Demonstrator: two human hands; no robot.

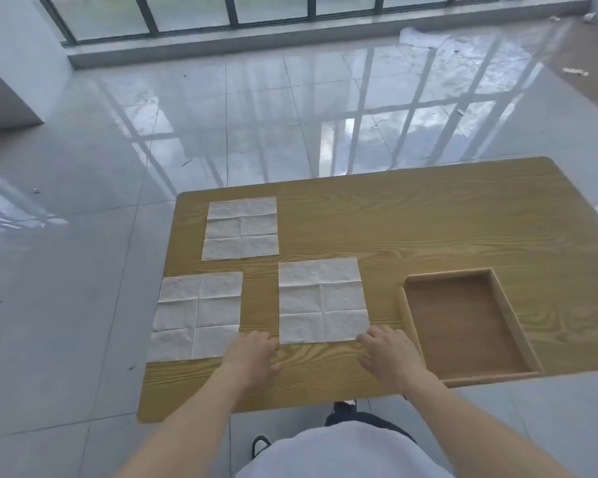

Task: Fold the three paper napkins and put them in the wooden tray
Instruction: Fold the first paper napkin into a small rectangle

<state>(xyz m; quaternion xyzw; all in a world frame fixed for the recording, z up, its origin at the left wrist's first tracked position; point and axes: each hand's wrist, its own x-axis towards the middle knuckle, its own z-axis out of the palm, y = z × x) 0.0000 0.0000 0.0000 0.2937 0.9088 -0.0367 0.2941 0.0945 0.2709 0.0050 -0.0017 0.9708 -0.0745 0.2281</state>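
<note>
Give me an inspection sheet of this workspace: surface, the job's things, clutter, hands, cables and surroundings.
Surface: light wood-grain table, rounded corners.
Job's things: three white square paper napkins, all unfolded and flat: far napkin, near-left napkin overhanging the table's left edge, centre napkin. Shallow rectangular wooden tray at the near right, nothing in it.
Clutter: nothing seen on the table.
Hands: left hand and right hand open, at the centre napkin's near corners, holding nothing.
Cables: nothing seen.
Surroundings: glossy grey tiled floor, scraps of litter far right, dark-framed windows beyond.
</note>
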